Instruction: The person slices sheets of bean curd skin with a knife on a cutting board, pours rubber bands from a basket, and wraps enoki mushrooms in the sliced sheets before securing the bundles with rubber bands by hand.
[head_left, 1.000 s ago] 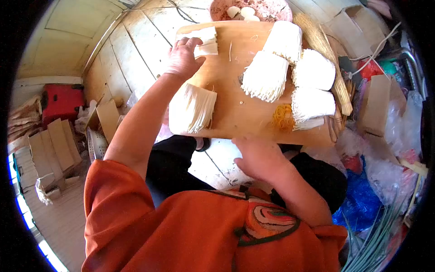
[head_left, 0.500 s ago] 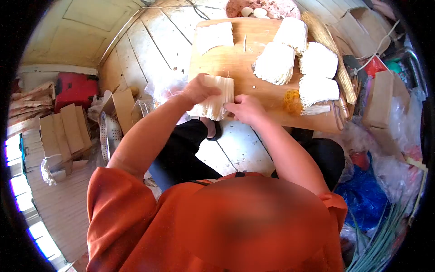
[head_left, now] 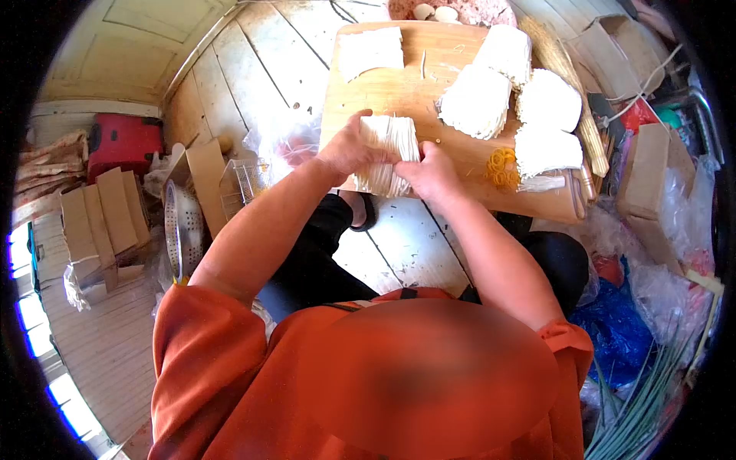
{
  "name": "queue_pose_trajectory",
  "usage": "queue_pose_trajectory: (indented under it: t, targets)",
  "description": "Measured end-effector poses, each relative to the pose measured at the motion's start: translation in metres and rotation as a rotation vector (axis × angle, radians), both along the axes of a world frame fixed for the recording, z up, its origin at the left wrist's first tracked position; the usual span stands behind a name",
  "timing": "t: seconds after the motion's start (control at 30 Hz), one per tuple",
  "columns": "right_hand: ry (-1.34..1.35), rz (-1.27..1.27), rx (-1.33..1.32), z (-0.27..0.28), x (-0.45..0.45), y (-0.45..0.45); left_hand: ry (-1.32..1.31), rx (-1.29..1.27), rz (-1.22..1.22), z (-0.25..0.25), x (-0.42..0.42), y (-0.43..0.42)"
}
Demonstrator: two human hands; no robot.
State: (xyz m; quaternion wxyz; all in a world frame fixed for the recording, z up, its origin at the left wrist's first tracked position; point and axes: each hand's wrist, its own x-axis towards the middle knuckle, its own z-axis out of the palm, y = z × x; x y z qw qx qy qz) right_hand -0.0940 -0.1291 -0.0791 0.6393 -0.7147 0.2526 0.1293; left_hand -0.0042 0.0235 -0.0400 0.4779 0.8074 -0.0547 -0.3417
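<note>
At the near edge of a wooden board (head_left: 353,96), a bundle of white noodles (head_left: 392,130) lies between my two hands. My left hand (head_left: 345,153) is closed around its left side, with the thumb laid across the strands. Against the right side presses my right hand (head_left: 435,176), its thumb and fingers gripping the strands. Farther right on the board are several stacks of white noodles (head_left: 475,101) and a pile of yellow rubber bands (head_left: 502,169). A flat white sheet (head_left: 373,52) rests at the far left of the board.
A pink basin (head_left: 483,11) stands beyond the board. Long bundled stalks (head_left: 563,84) run along its right side. On the left are a metal colander (head_left: 182,238), cardboard pieces (head_left: 119,218) and a red case (head_left: 126,144). A blue plastic bag (head_left: 617,330) and green stalks (head_left: 640,406) lie at right.
The noodle bundle and both hands have shifted right relative to the board. My left thumb now reaches farther across the strands, and my right hand presses closer on the bundle's side.
</note>
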Motion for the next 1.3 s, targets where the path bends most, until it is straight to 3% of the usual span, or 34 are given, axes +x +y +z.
queue_pose_trajectory:
  t: [0.1, 0.3, 0.37, 0.43, 0.53, 0.57, 0.63, 0.67, 0.7, 0.77, 0.83, 0.9, 1.0, 1.1, 1.2, 1.23, 1.3]
  targets:
    - [0.004, -0.013, 0.02, 0.001, 0.001, -0.004, -0.012, 0.103, -0.055, 0.012, 0.005, -0.01]
    - [0.075, -0.021, 0.188, 0.033, 0.002, -0.023, -0.196, 0.24, -0.19, -0.007, 0.019, -0.017]
    - [0.107, -0.022, 0.227, 0.043, 0.002, -0.032, -0.21, 0.257, -0.171, -0.034, 0.033, -0.009]
    - [0.118, 0.012, 0.446, 0.051, 0.0, -0.043, -0.226, 0.272, -0.149, -0.03, 0.036, -0.008]
    - [0.049, -0.004, 0.489, 0.049, -0.005, -0.056, -0.284, 0.392, -0.165, -0.008, 0.035, -0.012]
    - [-0.017, -0.033, 0.512, 0.047, -0.007, -0.057, -0.287, 0.389, -0.16, 0.001, 0.032, -0.014]
    - [-0.051, -0.039, 0.505, 0.06, -0.012, -0.058, -0.635, 0.3, -0.172, 0.034, 0.022, -0.024]
    - [-0.102, -0.069, 0.49, 0.066, -0.014, -0.057, -0.657, 0.097, -0.164, 0.031, 0.024, -0.022]
    - [-0.153, -0.1, 0.476, 0.07, -0.015, -0.055, -0.603, -0.1, -0.173, 0.043, 0.014, -0.026]
    - [-0.224, -0.11, 0.387, 0.074, -0.019, -0.045, -0.006, -0.445, -0.132, 0.056, -0.005, -0.036]
    - [-0.351, -0.055, 0.168, 0.08, -0.023, -0.038, 0.133, -0.431, -0.078, 0.072, -0.033, -0.054]
    - [-0.369, 0.001, -0.218, 0.082, -0.029, -0.032, 0.023, -0.334, -0.096, 0.07, -0.048, -0.062]
    - [-0.473, 0.001, -0.138, 0.095, -0.04, -0.03, 0.028, -0.393, -0.009, 0.079, -0.062, -0.058]
    - [-0.513, 0.215, -0.174, 0.101, -0.046, -0.046, -0.059, -0.488, 0.018, 0.069, -0.059, -0.047]
    - [-0.333, 0.108, -0.19, 0.108, -0.051, -0.061, -0.097, -0.368, -0.089, 0.062, -0.055, -0.037]
    - [-0.438, 0.053, -0.186, 0.106, -0.053, -0.064, -0.088, -0.375, -0.089, 0.069, -0.059, -0.04]
    - [-0.463, 0.006, -0.024, 0.108, -0.053, -0.062, 0.001, -0.102, -0.267, 0.08, -0.071, -0.044]
